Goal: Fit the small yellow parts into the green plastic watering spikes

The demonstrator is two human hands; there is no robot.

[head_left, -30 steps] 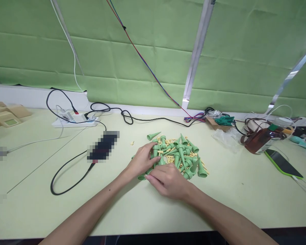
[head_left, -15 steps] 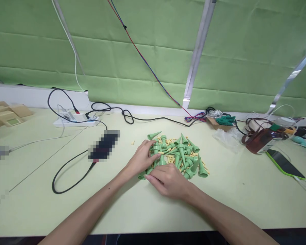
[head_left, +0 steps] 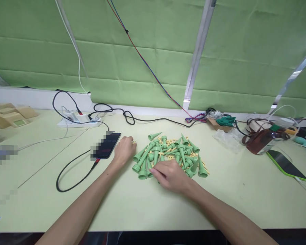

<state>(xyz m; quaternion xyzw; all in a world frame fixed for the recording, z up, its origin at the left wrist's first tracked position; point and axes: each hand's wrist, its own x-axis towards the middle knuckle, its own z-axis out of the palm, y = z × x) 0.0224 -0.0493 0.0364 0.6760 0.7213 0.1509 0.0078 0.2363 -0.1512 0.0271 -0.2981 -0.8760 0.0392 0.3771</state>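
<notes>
Heaped on the pale, smooth counter (head_left: 148, 212), just ahead of the right hand (head_left: 172, 175): semi-gloss green plastic cones (head_left: 181, 154), tapering to points from collared, hollow mouths, with slender yellow pegs (head_left: 161, 154) strewn among them, one T-shaped. Right grip narrow, fingers curled at the heap's near edge; palm hidden, cannot tell what, if anything, inside. Left hand (head_left: 124, 149) between heap and glossy black phone (head_left: 109, 144), fingertips beside a small yellow piece (head_left: 134, 142); grip turned away, cannot tell whether closed on it. Farther right, a brown see-through bottle (head_left: 257, 141) with a pale label (head_left: 270, 145), print too small to read, near crumpled clear plastic (head_left: 226, 139).
</notes>
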